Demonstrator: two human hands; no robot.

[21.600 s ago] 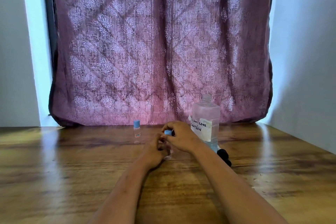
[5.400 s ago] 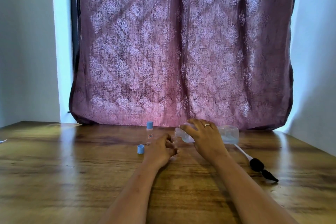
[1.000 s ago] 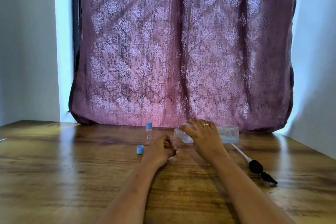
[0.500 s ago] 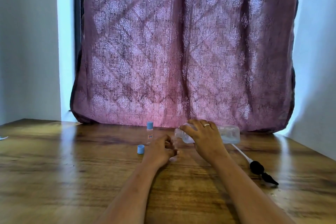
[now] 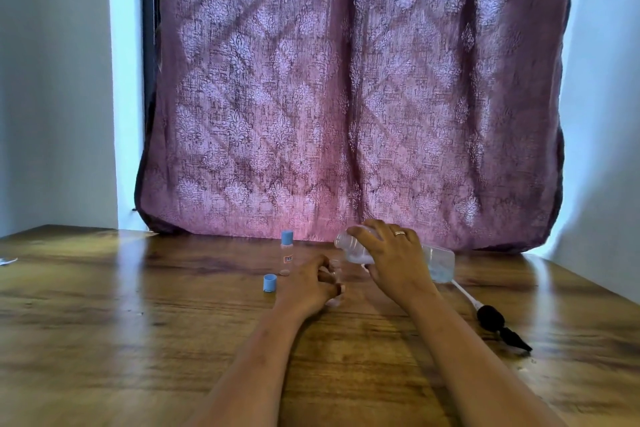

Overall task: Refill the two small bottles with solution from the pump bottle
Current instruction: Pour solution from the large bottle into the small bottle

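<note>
My right hand (image 5: 394, 262) grips the clear pump bottle (image 5: 438, 262), which lies tipped on its side with its open neck pointing left, over my left hand. My left hand (image 5: 306, 284) is curled round an uncapped small bottle (image 5: 335, 264) standing on the table; only its rim shows between my fingers. The second small bottle (image 5: 286, 253), with a blue cap on, stands upright just behind and left. A loose blue cap (image 5: 269, 282) sits on the table left of my left hand.
The black pump head with its white tube (image 5: 491, 317) lies on the wooden table (image 5: 138, 340) to the right of my right arm. A purple patterned curtain (image 5: 346, 97) hangs behind the table. A scrap of white paper (image 5: 7, 261) lies at the far left edge.
Since 21.6 s ago the small bottle's cap came off and the pump bottle went from upright to tipped over it. In the last second both hands have held still.
</note>
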